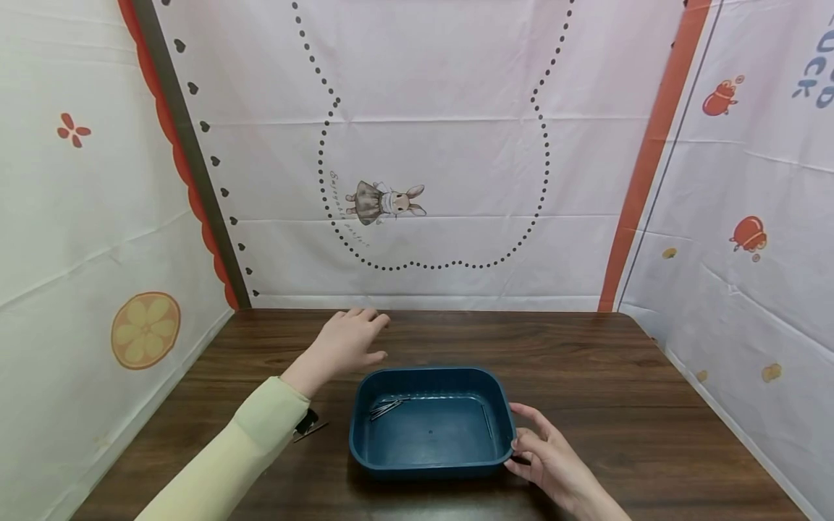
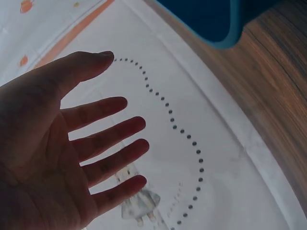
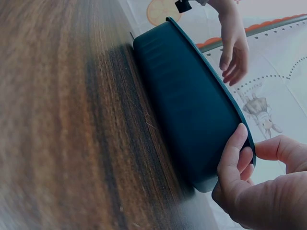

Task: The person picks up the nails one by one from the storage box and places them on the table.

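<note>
A dark blue rectangular plastic bin stands on the wooden table. My right hand pinches its rim at the right end, thumb on one side and fingers against the outer wall. Raised beyond the bin's left side, my left hand has its fingers spread and holds nothing; the left wrist view shows its bare palm. Several thin metal sticks lie bunched inside the bin at the left. One more thin dark stick lies along its right side.
Another thin metal piece lies on the brown wooden table, left of the bin and partly behind my left sleeve. White printed cloth hangs at the back and on both sides of the table.
</note>
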Demonstrator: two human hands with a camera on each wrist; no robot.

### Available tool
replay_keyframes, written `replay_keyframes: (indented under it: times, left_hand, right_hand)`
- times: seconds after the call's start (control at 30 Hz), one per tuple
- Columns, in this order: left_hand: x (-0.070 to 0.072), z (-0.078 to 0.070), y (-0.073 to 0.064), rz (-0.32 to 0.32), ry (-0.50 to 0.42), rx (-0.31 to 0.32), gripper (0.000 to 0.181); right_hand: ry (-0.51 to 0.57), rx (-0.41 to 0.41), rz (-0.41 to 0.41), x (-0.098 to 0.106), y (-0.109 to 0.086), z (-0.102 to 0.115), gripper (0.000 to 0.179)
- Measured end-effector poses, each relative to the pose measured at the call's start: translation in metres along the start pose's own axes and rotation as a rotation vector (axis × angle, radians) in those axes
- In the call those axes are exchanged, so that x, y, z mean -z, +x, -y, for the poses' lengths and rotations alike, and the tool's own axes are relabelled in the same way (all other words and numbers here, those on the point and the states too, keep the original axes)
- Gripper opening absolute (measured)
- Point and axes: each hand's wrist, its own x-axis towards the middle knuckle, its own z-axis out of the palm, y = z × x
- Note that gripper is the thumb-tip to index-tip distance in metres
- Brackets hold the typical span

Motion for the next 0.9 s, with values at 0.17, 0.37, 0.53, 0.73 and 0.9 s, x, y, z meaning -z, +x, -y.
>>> replay_keyframes:
  times: [0.17, 0.37, 0.53, 0.73, 0.9]
  left_hand:
    - [-0.004, -0.009, 0.014, -0.001, -0.005, -0.050, 0.056]
    - [-0.005, -0.024, 0.031, -0.033, 0.011, -0.145, 0.055]
    - [-0.005, -0.036, 0.040, -0.095, 0.027, -0.215, 0.053]
    - [-0.008, -0.045, 0.045, -0.113, 0.024, -0.282, 0.052]
    - [-0.013, -0.052, 0.049, -0.127, 0.024, -0.342, 0.053]
  right_hand:
    - [-0.010, -0.010, -0.009, -0.001, 0.000, 0.001, 0.060]
    - [-0.005, -0.015, -0.003, 0.000, 0.000, 0.001, 0.057]
    - [0.010, -0.024, -0.001, 0.001, 0.001, 0.000, 0.056]
    - [0.004, -0.020, 0.000, -0.001, -0.001, 0.000, 0.056]
    - [-0.011, -0.017, 0.003, -0.002, -0.002, 0.001, 0.056]
